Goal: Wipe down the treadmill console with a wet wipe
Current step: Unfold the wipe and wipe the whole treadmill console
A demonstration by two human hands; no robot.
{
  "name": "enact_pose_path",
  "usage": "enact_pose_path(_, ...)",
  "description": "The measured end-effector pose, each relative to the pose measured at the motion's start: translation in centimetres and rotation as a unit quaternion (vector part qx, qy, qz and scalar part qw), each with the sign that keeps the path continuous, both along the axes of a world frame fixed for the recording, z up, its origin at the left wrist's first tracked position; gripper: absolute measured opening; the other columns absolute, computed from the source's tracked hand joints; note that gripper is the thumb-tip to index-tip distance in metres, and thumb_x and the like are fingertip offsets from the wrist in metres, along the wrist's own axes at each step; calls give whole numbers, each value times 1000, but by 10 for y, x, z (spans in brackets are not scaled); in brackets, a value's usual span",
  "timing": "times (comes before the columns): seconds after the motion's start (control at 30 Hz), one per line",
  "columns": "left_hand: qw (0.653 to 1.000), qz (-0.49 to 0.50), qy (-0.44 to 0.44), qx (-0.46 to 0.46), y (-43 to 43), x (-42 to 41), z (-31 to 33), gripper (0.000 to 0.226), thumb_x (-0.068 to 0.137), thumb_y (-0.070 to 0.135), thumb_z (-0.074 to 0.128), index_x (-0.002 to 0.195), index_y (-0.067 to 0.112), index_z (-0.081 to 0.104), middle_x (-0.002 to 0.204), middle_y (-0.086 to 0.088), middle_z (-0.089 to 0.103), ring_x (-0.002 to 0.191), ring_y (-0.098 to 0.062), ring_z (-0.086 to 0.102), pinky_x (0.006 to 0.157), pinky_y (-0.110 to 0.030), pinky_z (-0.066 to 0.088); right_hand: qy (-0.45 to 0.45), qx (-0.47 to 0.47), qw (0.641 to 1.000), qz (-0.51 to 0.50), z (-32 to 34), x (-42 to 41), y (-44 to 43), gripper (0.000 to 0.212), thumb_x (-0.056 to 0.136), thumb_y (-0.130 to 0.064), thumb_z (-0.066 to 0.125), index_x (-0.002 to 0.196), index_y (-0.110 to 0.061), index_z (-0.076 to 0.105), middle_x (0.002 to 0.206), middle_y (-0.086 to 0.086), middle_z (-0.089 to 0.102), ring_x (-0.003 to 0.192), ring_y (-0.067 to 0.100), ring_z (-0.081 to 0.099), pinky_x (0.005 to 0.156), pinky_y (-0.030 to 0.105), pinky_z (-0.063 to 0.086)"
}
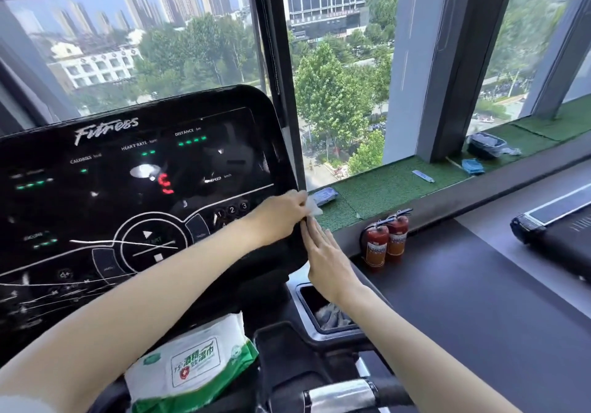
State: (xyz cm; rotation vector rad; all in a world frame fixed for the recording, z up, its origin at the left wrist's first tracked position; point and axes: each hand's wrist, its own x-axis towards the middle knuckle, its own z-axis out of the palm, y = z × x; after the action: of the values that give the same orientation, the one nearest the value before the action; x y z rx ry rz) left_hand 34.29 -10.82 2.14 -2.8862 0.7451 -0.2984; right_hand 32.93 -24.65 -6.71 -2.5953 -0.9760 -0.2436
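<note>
Head view: wet wipe (312, 207), a small white crumple, sits at the right edge of the console (144, 188), pinched by the left hand (281, 217), which curls over the rim. Step, prob.: wiping that edge. Next calls for dragging the wipe down the rim w/ firm pressure. Console face is glossy black w/ pale streaks low left. Right hand (326, 256) lies flat, fingers straight, on the side just below. Wipes pack (192, 368) sits near.

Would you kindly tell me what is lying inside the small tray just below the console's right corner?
The tray holds crumpled grey material, possibly used wipes. The wrist of the right hand covers its far corner, so anything there is hidden.
</note>
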Motion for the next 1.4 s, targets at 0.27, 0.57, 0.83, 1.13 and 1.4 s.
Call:
enact_pose_path(0.27,997,0,-75,10,2,-5,-9,48,62,-9,67,107,9,61,90,-5,54,79,-18,52,44,-22,42,10,-9,1000,2,-3,3,-4,87,76,16,39,147,-3,-8,155,16,-13,143,26,-11,117,36,6)
enact_pose_path(0.57,1000,-10,-24,0,-3,-6,-18,42,79,-10,46,118,7,53,113,-9,50,99,-21,48,60,-25,41,50,12,999,2,-16,0,-7,94,77,10,48,147,-7,-11,155,18,-10,143,30,-10,117,39,10)
enact_pose_path(0.83,999,12,16,-25,-1,-11,-32,41,80,-9,46,115,9,56,104,-9,50,93,-24,50,61,-35,46,94,17,995,38,-40,-24,-20,83,74,16,37,148,-2,3,156,16,-5,144,23,-3,117,31,4)
enact_pose_path(1.13,996,-33,75,41,4,-18,-39,40,80,-10,44,112,9,58,102,-6,49,93,-20,49,62,-30,41,162,94,982,26,-35,-23,-24,50,76,17,37,117,0,58,157,6,9,142,20,19,93,24,36)
enact_pose_path(1.4,995,-33,82,41,6,-24,-37,39,77,-11,46,108,11,57,94,-6,48,83,-21,46,61,-38,46,510,458,728,17,-32,-12,-22,60,73,24,30,51,-13,72,148,8,36,133,13,36,96,25,38)
